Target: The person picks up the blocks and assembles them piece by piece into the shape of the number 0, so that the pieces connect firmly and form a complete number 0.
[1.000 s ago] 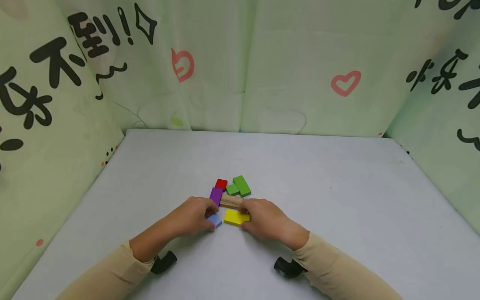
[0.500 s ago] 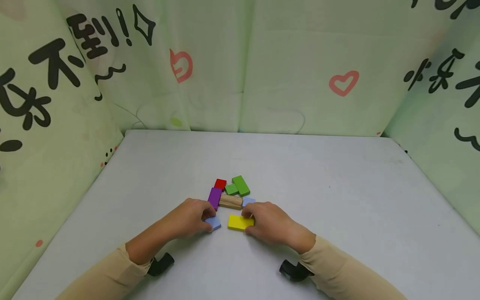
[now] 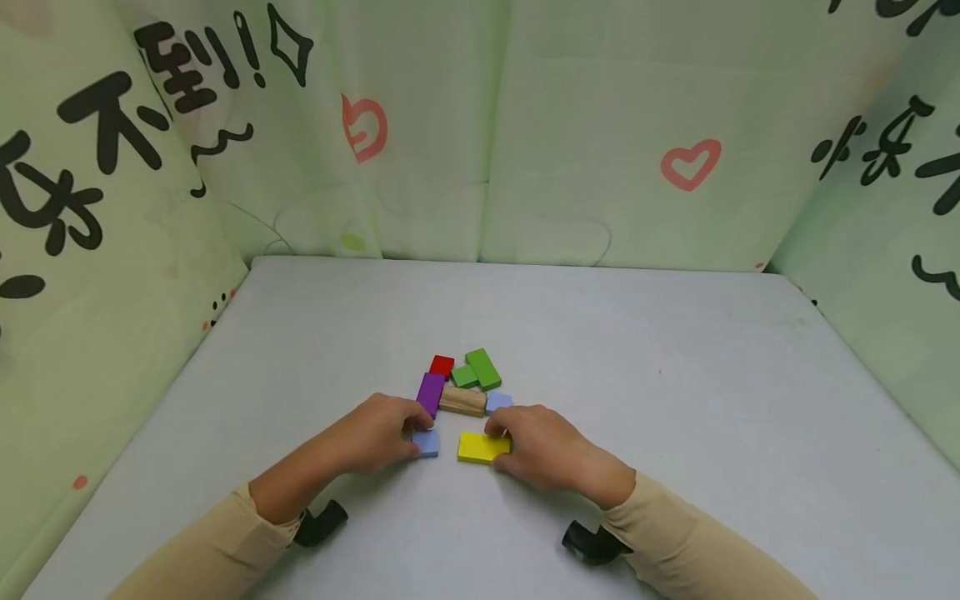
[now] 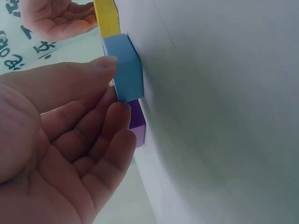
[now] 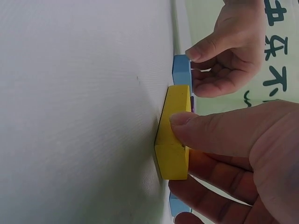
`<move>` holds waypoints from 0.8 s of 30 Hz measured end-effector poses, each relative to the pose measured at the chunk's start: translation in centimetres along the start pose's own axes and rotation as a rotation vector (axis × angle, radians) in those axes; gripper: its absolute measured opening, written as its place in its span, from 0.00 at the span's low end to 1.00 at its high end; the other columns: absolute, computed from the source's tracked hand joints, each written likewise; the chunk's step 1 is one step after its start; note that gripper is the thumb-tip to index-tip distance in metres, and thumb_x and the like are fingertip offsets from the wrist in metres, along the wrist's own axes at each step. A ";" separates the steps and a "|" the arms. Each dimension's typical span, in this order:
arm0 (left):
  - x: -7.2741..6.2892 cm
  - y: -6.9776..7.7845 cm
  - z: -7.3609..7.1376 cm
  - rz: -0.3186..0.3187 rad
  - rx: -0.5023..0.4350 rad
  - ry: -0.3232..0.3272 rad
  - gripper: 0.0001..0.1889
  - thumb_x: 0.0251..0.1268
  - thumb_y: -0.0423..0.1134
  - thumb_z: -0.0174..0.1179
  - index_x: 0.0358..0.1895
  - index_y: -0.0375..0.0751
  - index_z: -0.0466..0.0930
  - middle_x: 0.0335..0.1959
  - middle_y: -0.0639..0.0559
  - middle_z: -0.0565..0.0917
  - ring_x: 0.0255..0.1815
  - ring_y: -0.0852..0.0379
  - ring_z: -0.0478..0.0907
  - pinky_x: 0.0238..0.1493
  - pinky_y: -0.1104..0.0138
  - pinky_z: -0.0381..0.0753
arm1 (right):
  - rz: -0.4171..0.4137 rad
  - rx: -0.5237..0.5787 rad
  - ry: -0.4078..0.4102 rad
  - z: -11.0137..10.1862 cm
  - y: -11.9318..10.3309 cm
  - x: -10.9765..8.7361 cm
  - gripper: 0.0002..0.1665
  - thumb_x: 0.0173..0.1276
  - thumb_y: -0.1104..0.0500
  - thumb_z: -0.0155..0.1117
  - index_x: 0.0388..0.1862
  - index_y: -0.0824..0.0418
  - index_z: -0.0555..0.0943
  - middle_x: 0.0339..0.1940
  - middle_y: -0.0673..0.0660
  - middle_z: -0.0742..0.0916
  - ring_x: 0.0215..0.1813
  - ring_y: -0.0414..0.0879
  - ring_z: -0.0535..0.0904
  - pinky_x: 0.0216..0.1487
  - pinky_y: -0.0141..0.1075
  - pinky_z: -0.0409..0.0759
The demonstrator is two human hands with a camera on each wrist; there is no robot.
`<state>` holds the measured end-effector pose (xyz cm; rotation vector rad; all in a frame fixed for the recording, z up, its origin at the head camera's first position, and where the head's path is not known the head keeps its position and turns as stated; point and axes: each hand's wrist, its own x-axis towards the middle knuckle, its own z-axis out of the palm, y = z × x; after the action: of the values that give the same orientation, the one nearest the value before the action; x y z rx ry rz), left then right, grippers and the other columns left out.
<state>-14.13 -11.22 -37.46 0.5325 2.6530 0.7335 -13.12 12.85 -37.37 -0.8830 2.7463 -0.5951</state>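
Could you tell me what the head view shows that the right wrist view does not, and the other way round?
Only the head view shows the red block, the two green blocks, the wooden block and the full table with the printed curtain behind it. Only the right wrist view shows, close up, the right hand with its thumb on the top face of the yellow block and fingers along its edge. Both show the yellow block, the light blue block at the left hand, and both hands.
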 end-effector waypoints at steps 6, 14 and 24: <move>0.1 0.2 -0.2 -0.006 -0.007 -0.020 0.16 0.59 0.28 0.71 0.51 0.39 0.86 0.46 0.53 0.85 0.54 0.52 0.80 0.58 0.58 0.79 | 0.006 0.000 -0.010 -0.2 -0.1 -0.1 0.16 0.61 0.62 0.75 0.47 0.64 0.83 0.41 0.54 0.86 0.42 0.47 0.80 0.51 0.46 0.79; 0.0 0.3 -0.1 -0.027 -0.037 0.003 0.17 0.59 0.25 0.69 0.52 0.39 0.84 0.46 0.53 0.84 0.51 0.52 0.80 0.56 0.58 0.80 | 0.004 -0.003 -0.013 -0.2 -0.2 -0.1 0.16 0.61 0.62 0.75 0.47 0.63 0.83 0.41 0.53 0.86 0.42 0.47 0.79 0.50 0.46 0.79; 0.1 0.1 0.1 -0.064 -0.105 0.032 0.15 0.59 0.25 0.69 0.49 0.40 0.84 0.41 0.54 0.83 0.44 0.55 0.79 0.49 0.63 0.82 | -0.006 0.002 -0.010 0.0 -0.1 -0.3 0.16 0.61 0.62 0.75 0.47 0.63 0.83 0.41 0.53 0.86 0.42 0.47 0.79 0.49 0.45 0.79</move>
<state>-14.12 -11.06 -37.46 0.4097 2.6296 0.8623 -12.79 12.93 -37.34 -0.8918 2.7347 -0.5932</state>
